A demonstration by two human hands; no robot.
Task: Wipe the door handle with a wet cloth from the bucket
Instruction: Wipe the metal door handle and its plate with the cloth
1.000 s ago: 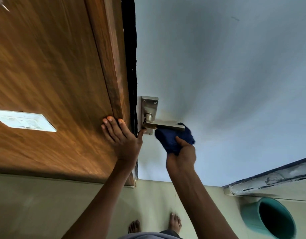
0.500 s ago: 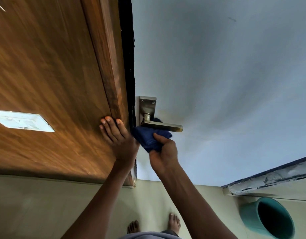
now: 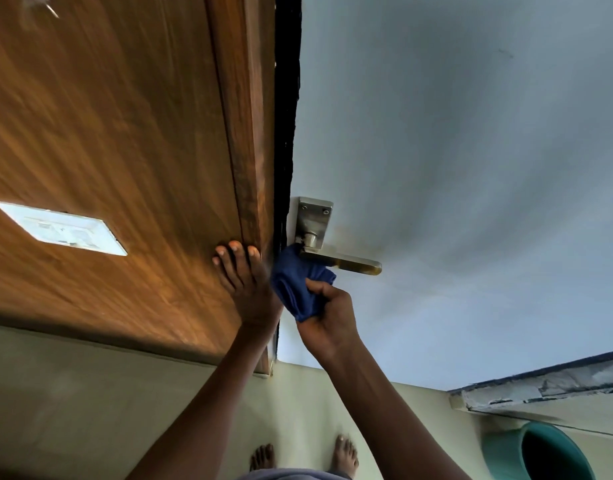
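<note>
Fingers point(image 3: 327, 289) of the right hand point(image 3: 329, 320) are closed tight around a bunched blue cloth point(image 3: 296, 285), and the upper part of the cloth presses against the inner end of the door handle point(image 3: 339, 261), just above these fingers. Behind and to the right of them stands the pale blue door point(image 3: 454, 168). To their left is the brown wooden panel point(image 3: 125, 150), where the left hand point(image 3: 246, 285) lies flat with fingers stretched, holding nothing. Far below to the right, the green bucket point(image 3: 502, 452) stands on the floor. Metal backplate point(image 3: 313, 218) sits above the lever.
</note>
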